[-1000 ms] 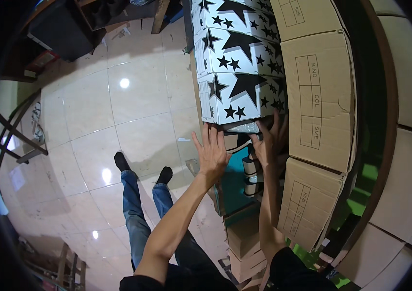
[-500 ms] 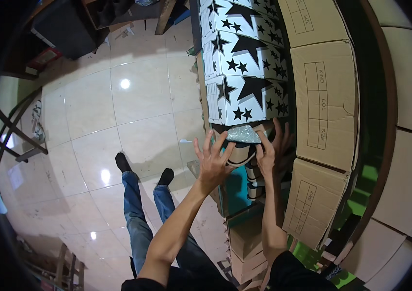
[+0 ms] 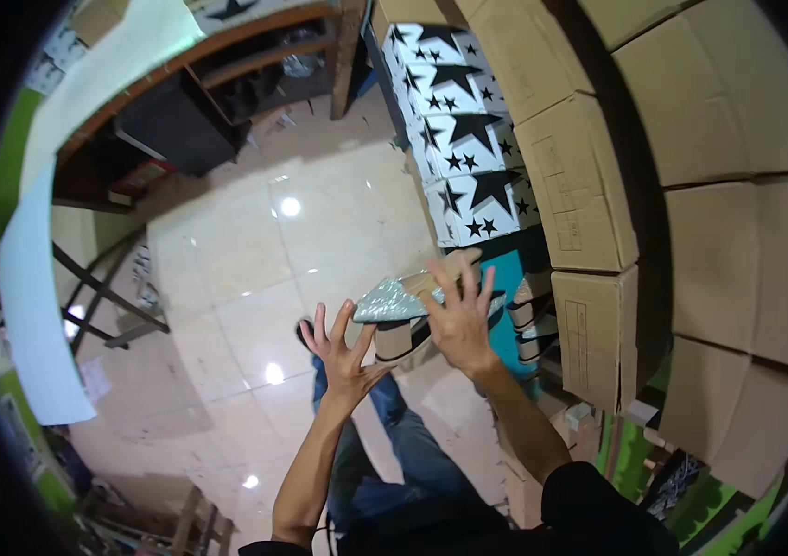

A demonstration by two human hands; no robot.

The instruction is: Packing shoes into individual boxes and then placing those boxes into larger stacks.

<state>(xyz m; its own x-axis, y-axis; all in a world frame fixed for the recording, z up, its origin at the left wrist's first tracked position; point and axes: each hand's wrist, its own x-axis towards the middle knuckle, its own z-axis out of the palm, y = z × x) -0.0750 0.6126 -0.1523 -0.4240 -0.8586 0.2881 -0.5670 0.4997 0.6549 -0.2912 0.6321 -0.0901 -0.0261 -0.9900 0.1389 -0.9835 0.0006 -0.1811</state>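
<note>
A pair of silver glitter heeled shoes [image 3: 390,302] is held up in front of me, over the floor and my legs. The shoes have pointed toes, beige insoles and a tan block heel. My left hand [image 3: 346,363] grips them at the toe end, with some fingers spread apart. Across the middle and back of the pair lies my right hand [image 3: 461,326], its fingertips on the upper shoe. Part of the lower shoe is hidden behind the hands. More heeled shoes [image 3: 530,320] stand on the teal shelf surface [image 3: 502,278] to the right.
White boxes with black stars [image 3: 473,139] form a row at the far right. Brown cardboard boxes [image 3: 584,185] line the right side. A wooden table [image 3: 227,46] and a dark bin [image 3: 171,125] are at the far left, above the tiled floor [image 3: 236,250].
The shoes have come left, away from the shelf, and are now over the floor. Both hands moved with them, and the right hand now lies across the pair. My view has turned too.
</note>
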